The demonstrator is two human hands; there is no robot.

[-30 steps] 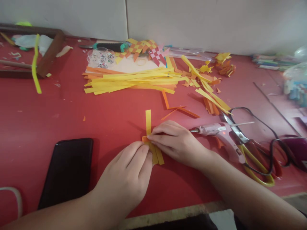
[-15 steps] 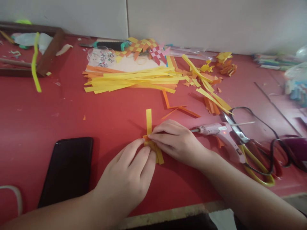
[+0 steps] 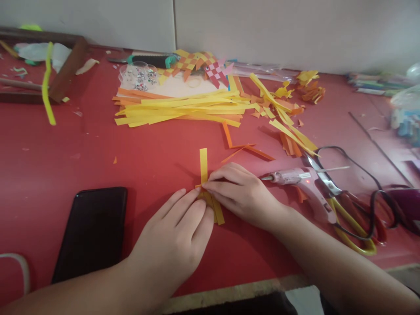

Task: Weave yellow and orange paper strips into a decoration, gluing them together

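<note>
Yellow and orange paper strips [image 3: 204, 166] cross one another on the red table. My left hand [image 3: 179, 232] bears on their left side, fingertips at the crossing, closed on the paper. From the right, my right hand [image 3: 241, 192] pinches the same crossing with thumb and fingers. One yellow strip sticks up beyond the hands, and yellow ends [image 3: 219, 214] come out below between them. The fingers hide most of the crossing. Just past my right hand lies a pink glue gun [image 3: 298, 177] with a small light on.
Loose yellow strips [image 3: 177, 107] lie in a pile at the back, near woven paper fish [image 3: 216, 72]. Scissors [image 3: 357, 218] and a cord lie at right. A black phone [image 3: 92, 232] rests at left, below a wooden tray [image 3: 67, 70]. Folded orange strips [image 3: 228, 135] lie ahead.
My left index finger has lifted and straightened slightly away from the crossing, while the other left fingers stay on the paper. My right hand and the strips look nearly the same.
</note>
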